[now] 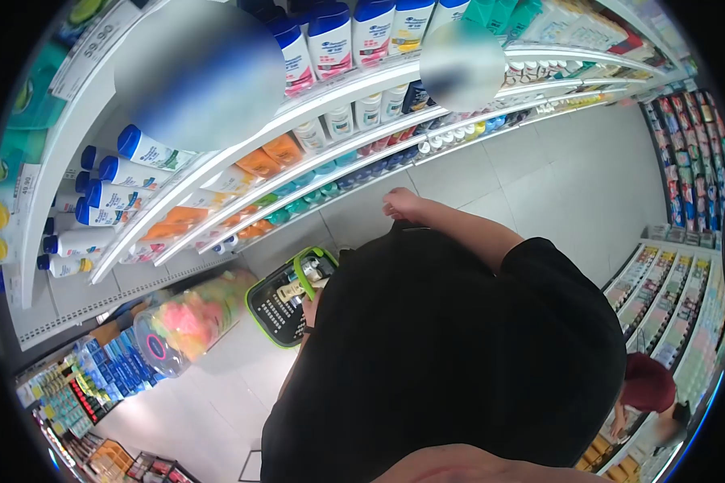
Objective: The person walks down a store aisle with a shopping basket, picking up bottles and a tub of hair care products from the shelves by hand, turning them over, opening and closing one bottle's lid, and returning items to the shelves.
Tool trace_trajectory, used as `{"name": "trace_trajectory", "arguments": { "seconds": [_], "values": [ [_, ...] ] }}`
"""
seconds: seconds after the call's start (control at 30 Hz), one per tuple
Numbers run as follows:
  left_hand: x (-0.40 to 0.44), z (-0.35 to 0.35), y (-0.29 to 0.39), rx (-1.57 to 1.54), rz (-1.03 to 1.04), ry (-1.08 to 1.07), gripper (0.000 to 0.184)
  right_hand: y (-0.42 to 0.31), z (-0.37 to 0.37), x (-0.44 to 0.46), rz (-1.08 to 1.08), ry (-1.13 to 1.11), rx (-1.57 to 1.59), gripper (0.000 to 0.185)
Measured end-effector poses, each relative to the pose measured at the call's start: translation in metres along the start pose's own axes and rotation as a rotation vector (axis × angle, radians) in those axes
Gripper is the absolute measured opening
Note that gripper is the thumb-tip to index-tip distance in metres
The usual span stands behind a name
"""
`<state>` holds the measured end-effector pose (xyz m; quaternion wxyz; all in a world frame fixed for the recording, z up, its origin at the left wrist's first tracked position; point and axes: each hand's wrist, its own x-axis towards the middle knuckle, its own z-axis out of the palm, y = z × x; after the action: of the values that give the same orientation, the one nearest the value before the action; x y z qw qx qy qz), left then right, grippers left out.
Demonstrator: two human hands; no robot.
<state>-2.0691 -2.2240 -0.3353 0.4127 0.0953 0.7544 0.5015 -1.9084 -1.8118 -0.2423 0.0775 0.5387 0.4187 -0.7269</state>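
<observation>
A black basket [254, 304] with a bright green rim and handle hangs at the left of my black shirt. My left hand [310, 309] is at the handle, its fingers closed on it and partly hidden by my body. Inside the basket lie a cream-coloured item [290, 291] and other small packages. My right hand [399, 204] is held in front of my torso, fingers curled in, with nothing visible in it. It is nearest to the lower shelves, apart from them.
Shelves [242, 154] of shampoo bottles [330, 44] curve across the left and top. A clear container [187, 320] of colourful items stands left of the basket. Packaged goods [689, 153] hang at the right. A person in dark red [649, 381] is at the lower right shelves.
</observation>
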Motion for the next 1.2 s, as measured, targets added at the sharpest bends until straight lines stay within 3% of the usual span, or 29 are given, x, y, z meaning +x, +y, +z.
{"name": "trace_trajectory", "arguments": {
  "seconds": [0.13, 0.2, 0.33, 0.4, 0.47, 0.53, 0.6, 0.63, 0.73, 0.87, 0.93, 0.97, 1.07, 1.1, 1.13, 1.2],
  "values": [
    [-0.012, 0.042, 0.016, 0.023, -0.005, 0.013, 0.023, -0.014, -0.036, 0.012, -0.029, -0.028, -0.060, 0.035],
    [-0.012, 0.070, 0.030, -0.141, -0.083, 0.029, 0.024, -0.023, -0.061, 0.013, -0.024, -0.049, -0.051, 0.034],
    [-0.014, 0.107, 0.026, 0.075, -0.036, 0.042, 0.026, -0.036, -0.111, 0.014, -0.022, -0.071, 0.006, 0.031],
    [-0.002, 0.126, 0.000, -0.198, 0.027, 0.011, 0.027, -0.044, -0.131, 0.021, -0.014, -0.067, 0.027, 0.029],
    [-0.018, 0.150, 0.059, -0.108, 0.002, 0.014, 0.027, -0.052, -0.151, 0.020, -0.055, -0.013, 0.138, 0.028],
    [-0.031, 0.166, 0.094, 0.342, -0.047, 0.036, 0.026, -0.057, -0.168, 0.029, -0.079, -0.057, 0.156, 0.025],
    [-0.029, 0.172, 0.090, 0.226, -0.082, 0.042, 0.026, -0.070, -0.174, 0.017, -0.088, -0.005, 0.171, 0.023],
    [-0.023, 0.173, 0.083, 0.106, -0.106, 0.040, 0.025, -0.073, -0.177, 0.022, -0.090, -0.012, 0.174, 0.023],
    [0.020, 0.150, -0.026, -0.051, -0.164, 0.021, 0.024, -0.074, -0.181, 0.028, -0.101, -0.018, 0.254, 0.023],
    [-0.014, 0.142, 0.062, -0.109, -0.134, 0.038, 0.026, -0.076, -0.165, 0.028, -0.112, 0.007, 0.309, 0.018],
    [-0.018, 0.128, 0.071, 0.291, -0.144, 0.012, 0.029, -0.069, -0.154, 0.032, -0.084, -0.025, 0.328, 0.018],
    [-0.019, 0.124, 0.081, 0.205, -0.260, -0.022, 0.030, -0.064, -0.146, 0.031, -0.082, -0.025, 0.333, 0.019],
    [-0.031, 0.119, 0.111, 0.295, -0.192, -0.038, 0.030, -0.046, -0.130, 0.034, -0.063, -0.112, 0.322, 0.022],
    [-0.007, 0.099, 0.033, 0.299, 0.026, -0.035, 0.032, -0.043, -0.124, 0.029, -0.048, -0.118, 0.324, 0.021],
    [-0.007, 0.096, 0.036, 0.294, 0.027, -0.022, 0.032, -0.040, -0.121, 0.029, -0.050, -0.127, 0.315, 0.021],
    [-0.008, 0.100, 0.063, 0.135, -0.368, 0.026, 0.033, -0.032, -0.118, 0.029, -0.020, -0.127, 0.298, 0.021]
  ]
}}
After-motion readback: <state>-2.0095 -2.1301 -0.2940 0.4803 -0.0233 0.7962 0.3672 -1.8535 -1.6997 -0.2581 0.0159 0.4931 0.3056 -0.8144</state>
